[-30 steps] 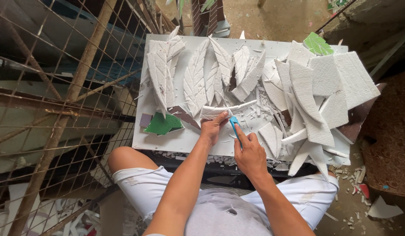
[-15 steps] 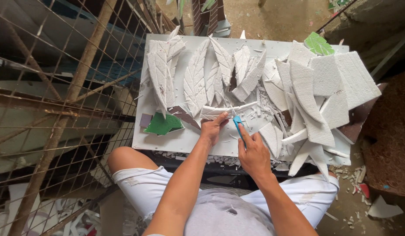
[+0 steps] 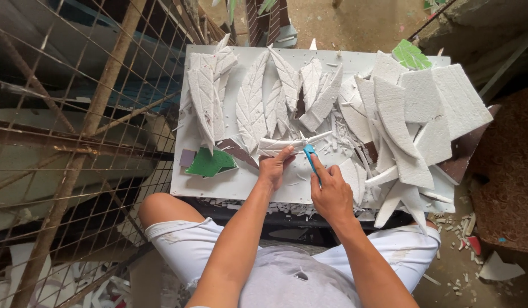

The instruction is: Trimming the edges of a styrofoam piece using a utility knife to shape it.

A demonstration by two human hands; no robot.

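My left hand (image 3: 275, 166) presses down on a white foam leaf piece (image 3: 287, 144) lying across the front middle of a white board table (image 3: 218, 182). My right hand (image 3: 330, 191) grips a blue-handled craft knife (image 3: 309, 157), its tip against the foam leaf just right of my left fingers. Carved white foam leaves (image 3: 251, 101) lie fanned out behind the piece. Small foam shavings are scattered around the cut.
A heap of plain white foam offcuts (image 3: 415, 120) covers the table's right side. One green painted leaf (image 3: 210, 163) lies at the front left, another (image 3: 411, 54) at the back right. A rusty wire mesh frame (image 3: 64, 142) stands to the left. Foam scraps litter the ground (image 3: 475, 251).
My right hand has drawn the knife a little to the right and toward me along the foam leaf. My left hand stays pressed on the piece.
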